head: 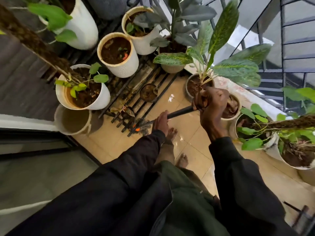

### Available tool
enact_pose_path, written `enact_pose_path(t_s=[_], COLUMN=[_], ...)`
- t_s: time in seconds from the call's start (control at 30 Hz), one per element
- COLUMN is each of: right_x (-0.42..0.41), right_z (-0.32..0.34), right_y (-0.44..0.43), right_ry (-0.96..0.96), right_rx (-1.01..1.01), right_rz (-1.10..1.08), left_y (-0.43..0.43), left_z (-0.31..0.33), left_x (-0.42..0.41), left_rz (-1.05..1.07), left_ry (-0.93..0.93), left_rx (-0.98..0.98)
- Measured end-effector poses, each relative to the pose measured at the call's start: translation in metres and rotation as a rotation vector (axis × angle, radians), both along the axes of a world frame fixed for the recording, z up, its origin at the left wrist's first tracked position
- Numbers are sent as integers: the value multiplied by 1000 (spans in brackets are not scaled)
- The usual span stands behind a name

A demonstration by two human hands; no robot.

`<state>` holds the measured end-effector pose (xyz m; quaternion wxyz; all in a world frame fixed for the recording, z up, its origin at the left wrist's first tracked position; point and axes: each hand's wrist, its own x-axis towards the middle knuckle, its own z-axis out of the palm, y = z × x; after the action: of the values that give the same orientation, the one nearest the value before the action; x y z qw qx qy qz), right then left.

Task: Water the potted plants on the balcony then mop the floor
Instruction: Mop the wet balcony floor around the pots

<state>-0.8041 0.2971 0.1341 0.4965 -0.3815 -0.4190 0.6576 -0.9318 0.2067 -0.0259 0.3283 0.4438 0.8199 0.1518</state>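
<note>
Currently mopping stage, by judgement: floor (185, 132) tiles look wet and glossy, pot soil dark.

Left hand (161, 122): closed around the lower part of the mop handle (180, 111). Right hand (212, 106): closed around the handle's upper end, fist up, held higher and further right than the left.

Handle: dark, straight. Long axis runs from the right grip down and left through the left grip, onward to the mop head (142, 126). Handle points toward the black rack (136, 97) lying on the floor.

Mop head: just beyond the left grip, at the rack's near edge; grey strands with an orange fitting, partly blurred. Whether strands touch the rack bars: cannot tell. Left hand is the nearer one to the head.

Surroundings relative to the grips: white pots (117, 54) beyond and left of the left grip; variegated plant (219, 53) directly beyond the right grip; bare foot (171, 133) just beneath the left hand.

Judgement: next stroke runs along the handle axis; the rack bars could snag the strands.
</note>
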Motion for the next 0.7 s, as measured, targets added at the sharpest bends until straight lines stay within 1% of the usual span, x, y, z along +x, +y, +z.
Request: enact_pose_path(t_s=[0.17,0.27,0.33,0.5,0.6,0.7], right_x=[-1,-8,-11,-13,-10,-4], right_z=[32,58,70,64,50,36], right_y=[-21,-27,-29,-36,-46,-59], right_ry=[6,40,36,-90,-107,-85], right_rx=[151,242,267,226,161,90], right_rz=[49,77,90,81,129,190], left_y=[-15,-8,-2,-11,-40,-74], left_z=[18,27,33,24,9,-1], left_x=[8,13,16,27,33,34], left_rz=[66,150,194,164,174,175], left_ry=[6,-1,-28,-106,-121,-100], left_rx=[138,237,276,229,142,85])
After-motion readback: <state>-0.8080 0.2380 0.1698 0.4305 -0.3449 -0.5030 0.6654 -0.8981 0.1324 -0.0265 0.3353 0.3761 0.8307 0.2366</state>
